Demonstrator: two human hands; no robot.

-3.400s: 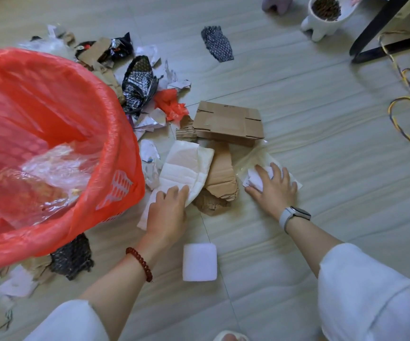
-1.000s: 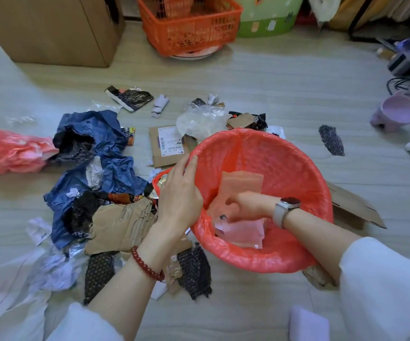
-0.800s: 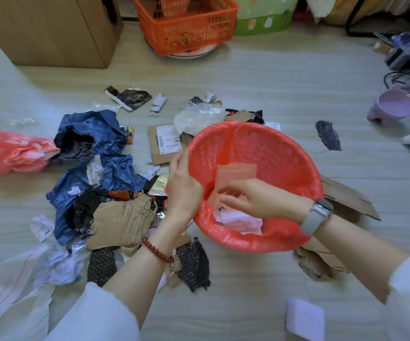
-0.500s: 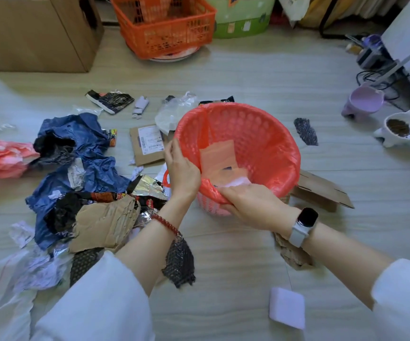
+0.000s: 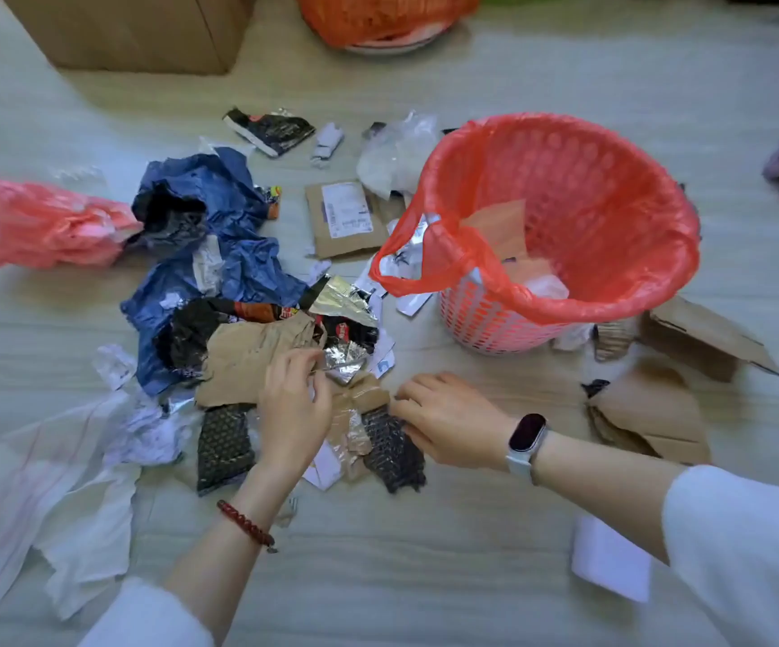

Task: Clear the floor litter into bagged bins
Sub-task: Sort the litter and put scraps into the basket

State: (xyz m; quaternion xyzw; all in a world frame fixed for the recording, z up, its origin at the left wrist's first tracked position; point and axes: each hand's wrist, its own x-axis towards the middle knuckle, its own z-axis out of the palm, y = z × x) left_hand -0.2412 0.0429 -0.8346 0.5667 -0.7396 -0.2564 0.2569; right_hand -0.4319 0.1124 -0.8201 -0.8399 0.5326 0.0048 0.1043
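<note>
Hands (image 5: pixel 448 424) beside bin (image 5: pixel 485 319), seemingly paper-filled

The floor (image 5: pixel 425 576) is smooth pale wood-look board with a dull sheen, and on it stands a pink plastic basket (image 5: pixel 485 319) with a perforated wall, lined with a thin, glossy red plastic bag (image 5: pixel 611 203). The litter is mixed: matt brown torn cardboard (image 5: pixel 252 357), a crinkled blue plastic wrapper (image 5: pixel 238 268), shiny creased silver foil (image 5: pixel 338 298) and black bubble wrap (image 5: pixel 224 441) with a bumpy shine. Soft white crumpled paper (image 5: pixel 144 431) lies beside it.
</note>
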